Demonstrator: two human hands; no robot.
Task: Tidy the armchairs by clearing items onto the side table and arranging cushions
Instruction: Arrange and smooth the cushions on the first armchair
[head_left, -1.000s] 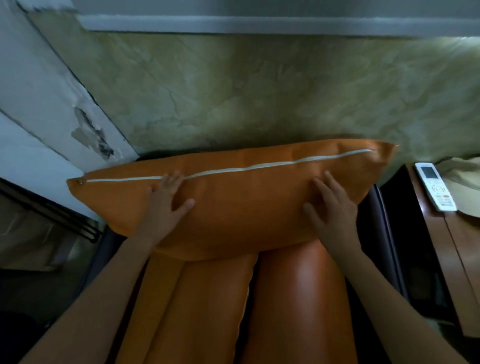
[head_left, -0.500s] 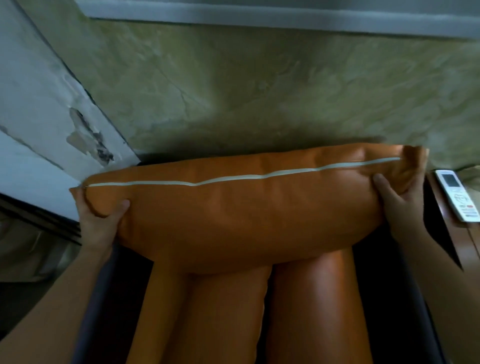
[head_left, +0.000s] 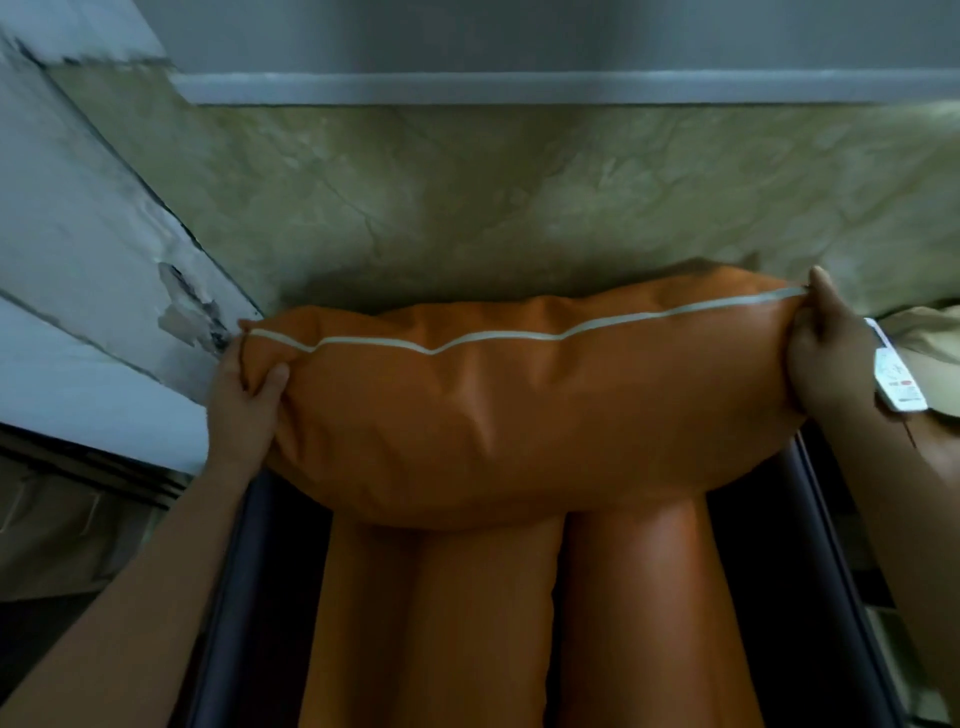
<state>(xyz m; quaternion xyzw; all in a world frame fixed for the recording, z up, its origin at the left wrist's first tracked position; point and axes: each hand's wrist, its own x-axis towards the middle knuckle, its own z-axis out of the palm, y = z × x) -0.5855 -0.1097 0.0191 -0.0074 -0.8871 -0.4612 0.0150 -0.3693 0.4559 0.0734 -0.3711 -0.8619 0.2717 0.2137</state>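
Note:
A long orange cushion (head_left: 519, 410) with a white piped seam lies crosswise over the top of two upright orange cushions (head_left: 431, 623) in a dark-framed armchair (head_left: 249, 597). My left hand (head_left: 244, 400) grips the cushion's left corner, thumb on the front and fingers behind. At the other end my right hand (head_left: 826, 353) grips the right corner, with one finger raised along the seam's tip. The cushion bulges and creases between the two hands.
A white remote control (head_left: 896, 379) lies on the wooden side table (head_left: 935, 447) at the right, partly behind my right hand, next to a beige cloth (head_left: 924, 332). A green marbled wall (head_left: 519, 208) stands right behind the chair. Peeling white wall is at the left.
Both hands went from lying flat on the cushion's front to gripping its two end corners. The cushion is now squeezed and more wrinkled, its right end raised a little.

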